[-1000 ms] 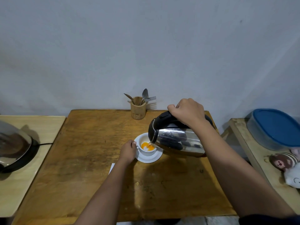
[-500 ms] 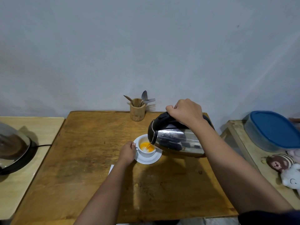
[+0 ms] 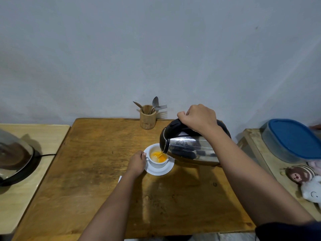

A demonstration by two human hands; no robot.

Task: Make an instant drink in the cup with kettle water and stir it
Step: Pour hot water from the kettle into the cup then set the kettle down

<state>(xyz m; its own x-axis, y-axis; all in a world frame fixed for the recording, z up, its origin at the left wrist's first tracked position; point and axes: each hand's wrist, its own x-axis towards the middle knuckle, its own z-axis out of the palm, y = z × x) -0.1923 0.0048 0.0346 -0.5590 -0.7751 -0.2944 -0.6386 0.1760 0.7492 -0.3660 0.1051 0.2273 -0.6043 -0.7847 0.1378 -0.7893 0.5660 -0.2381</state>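
A white cup (image 3: 159, 164) stands on a white saucer (image 3: 166, 170) near the middle of the wooden table (image 3: 97, 167). Orange liquid with pale powder fills its bottom. My left hand (image 3: 137, 162) grips the cup's handle from the left. My right hand (image 3: 198, 118) holds the black handle of a steel kettle (image 3: 189, 150), which is tilted left with its spout over the cup's right rim. Water runs from the spout into the cup.
A wooden holder (image 3: 148, 117) with spoons and a fork stands at the table's back edge. A lidded pan (image 3: 15, 153) with a cord sits on the left side table. On the right shelf lie a blue-lidded container (image 3: 293, 140) and soft toys (image 3: 302, 174). A white paper corner (image 3: 119, 179) shows under my left forearm.
The kettle has stayed tilted over the cup while more orange liquid has gathered in it. Both hands have kept their grips; only the view has shifted slightly.
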